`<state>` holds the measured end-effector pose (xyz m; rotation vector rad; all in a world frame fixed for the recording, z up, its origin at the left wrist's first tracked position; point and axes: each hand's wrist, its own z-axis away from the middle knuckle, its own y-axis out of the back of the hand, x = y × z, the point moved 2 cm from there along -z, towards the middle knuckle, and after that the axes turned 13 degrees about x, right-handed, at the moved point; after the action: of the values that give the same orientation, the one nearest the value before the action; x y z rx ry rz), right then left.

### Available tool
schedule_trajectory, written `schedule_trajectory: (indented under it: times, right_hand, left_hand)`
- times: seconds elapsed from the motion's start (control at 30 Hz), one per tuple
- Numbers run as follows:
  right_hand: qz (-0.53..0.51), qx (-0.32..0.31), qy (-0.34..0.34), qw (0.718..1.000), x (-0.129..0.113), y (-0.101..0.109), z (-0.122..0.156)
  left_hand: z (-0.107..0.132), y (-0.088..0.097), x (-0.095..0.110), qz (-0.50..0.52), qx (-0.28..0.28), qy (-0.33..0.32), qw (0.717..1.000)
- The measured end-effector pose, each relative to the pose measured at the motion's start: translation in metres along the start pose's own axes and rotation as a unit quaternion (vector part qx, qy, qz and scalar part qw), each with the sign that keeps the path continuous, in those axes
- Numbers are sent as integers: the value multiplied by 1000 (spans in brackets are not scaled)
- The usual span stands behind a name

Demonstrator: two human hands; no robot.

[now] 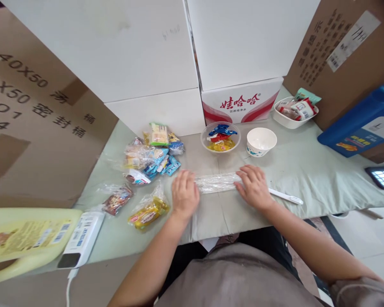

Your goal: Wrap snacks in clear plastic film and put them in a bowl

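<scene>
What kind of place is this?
Probably a storeroom or packing corner: big cardboard boxes and white boxes are stacked around a cloth-covered table, with a pile of snack packets on it.

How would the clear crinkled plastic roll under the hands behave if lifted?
The clear crinkled plastic roll is probably floppy and light: thin, wrinkled film. Pressed flat beneath left hand and right hand, it seems unlikely to roll; glossy, perhaps slippery.
</scene>
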<state>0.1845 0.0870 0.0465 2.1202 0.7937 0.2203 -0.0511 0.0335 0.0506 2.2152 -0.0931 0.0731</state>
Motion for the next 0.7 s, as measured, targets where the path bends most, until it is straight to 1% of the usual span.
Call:
schedule_trajectory:
  times: [0.03, 0.07, 0.1, 0.13, 0.17, 0.23, 0.27, 0.33, 0.37, 0.43, 0.5, 0.53, 0.6, 0.7]
  right_hand:
    - [-26, -15, 49, 998, -9, -4, 1]
    - [-48, -44, 92, 994, -16, -10, 3]
    - [-62, -81, 122, 987, -21, -17, 5]
    - [-66, -118, 137, 981, -23, -24, 8]
    - [-61, -150, 135, 978, -21, -29, 12]
    - [-30, -190, 98, 976, -10, -34, 19]
    - [-10, -197, 75, 978, -2, -32, 23]
    - [25, -193, 43, 980, 12, -22, 33]
    - [34, -188, 40, 981, 15, -14, 38]
    - [32, -176, 54, 982, 15, 3, 53]
    - [8, -162, 75, 984, 7, 21, 70]
    - [-8, -153, 79, 985, 2, 30, 79]
    - [-44, -135, 77, 987, -7, 44, 96]
    - [-101, -101, 72, 987, -12, 59, 113]
  left_hand:
    - [3, -1, 11, 29, -23, -41, 998]
    - [7, -4, 21, 49, -61, -72, 994]
    - [12, -9, 29, 57, -104, -86, 989]
    - [17, -13, 33, 53, -145, -83, 985]
    - [22, -17, 35, 40, -177, -67, 981]
    - [30, -23, 30, 13, -211, -31, 977]
    - [33, -25, 26, 7, -218, -22, 976]
    - [34, -23, 19, 5, -216, -21, 976]
    - [33, -20, 17, 6, -209, -23, 978]
    - [30, -12, 20, 8, -178, -22, 984]
    - [27, -3, 30, 22, -144, -14, 989]
    - [27, 1, 37, 40, -135, -14, 990]
    - [31, 6, 54, 93, -140, -34, 985]
    - [39, 6, 74, 148, -149, -81, 974]
